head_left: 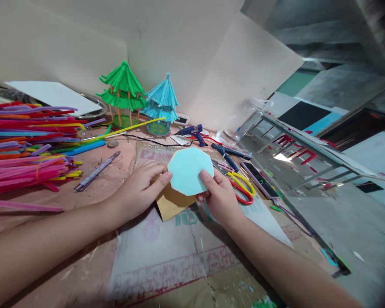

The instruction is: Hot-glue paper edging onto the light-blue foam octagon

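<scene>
Fingers (201, 175) of both hands pinch one pale-blue octagon (190, 170); two straw pagodas (123, 93) stand behind.

A pale blue cardboard octagon (188, 171) with tan edges was held flat-side up above the table, over a brown cardboard scrap (171, 203) — apparently lying beneath it.

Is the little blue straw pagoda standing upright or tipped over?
Upright: the blue pagoda stands on its base, pointed roof up, beside the green pagoda.
</scene>
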Demonstrator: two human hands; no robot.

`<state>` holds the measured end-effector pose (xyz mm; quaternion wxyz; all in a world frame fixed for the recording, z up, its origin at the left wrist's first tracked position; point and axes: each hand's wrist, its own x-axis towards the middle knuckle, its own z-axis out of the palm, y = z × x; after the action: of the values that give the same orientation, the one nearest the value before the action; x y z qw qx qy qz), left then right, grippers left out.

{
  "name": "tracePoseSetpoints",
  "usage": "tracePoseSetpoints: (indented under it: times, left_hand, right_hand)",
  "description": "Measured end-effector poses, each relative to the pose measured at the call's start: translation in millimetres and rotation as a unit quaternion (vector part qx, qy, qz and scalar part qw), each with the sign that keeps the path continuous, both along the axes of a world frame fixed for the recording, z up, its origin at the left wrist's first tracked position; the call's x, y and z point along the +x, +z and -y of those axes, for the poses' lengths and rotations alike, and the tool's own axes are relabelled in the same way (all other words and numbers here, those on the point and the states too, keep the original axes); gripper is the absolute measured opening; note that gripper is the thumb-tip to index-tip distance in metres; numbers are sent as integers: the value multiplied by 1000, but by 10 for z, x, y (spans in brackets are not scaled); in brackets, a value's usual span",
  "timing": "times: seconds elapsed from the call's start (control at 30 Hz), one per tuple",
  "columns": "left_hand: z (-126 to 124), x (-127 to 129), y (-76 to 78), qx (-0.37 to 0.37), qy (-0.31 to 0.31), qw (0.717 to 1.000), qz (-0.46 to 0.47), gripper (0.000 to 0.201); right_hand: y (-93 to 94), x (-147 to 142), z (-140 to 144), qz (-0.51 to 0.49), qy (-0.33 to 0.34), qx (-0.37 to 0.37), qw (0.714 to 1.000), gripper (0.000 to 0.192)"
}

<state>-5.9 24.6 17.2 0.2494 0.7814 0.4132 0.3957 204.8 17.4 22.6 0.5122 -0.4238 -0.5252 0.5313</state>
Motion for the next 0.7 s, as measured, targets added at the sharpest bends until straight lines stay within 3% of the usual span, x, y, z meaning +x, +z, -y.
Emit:
tracePoseSetpoints:
  times: [0.33,0.5,0.7]
  left_hand:
    - [-15,-19,-46,39,-24,999,-12,32]
    - [-9,-14,-32,46,-40,997,-37,40]
    - [6,-21,-9,44,-1,999,-13,43]
  right_hand:
    - [80,-10,38,51,-8,27,998,31]
    - [113,-27,103,84,-4,48,995,33]
    - [98,-28,169,120,17,36,992,42]
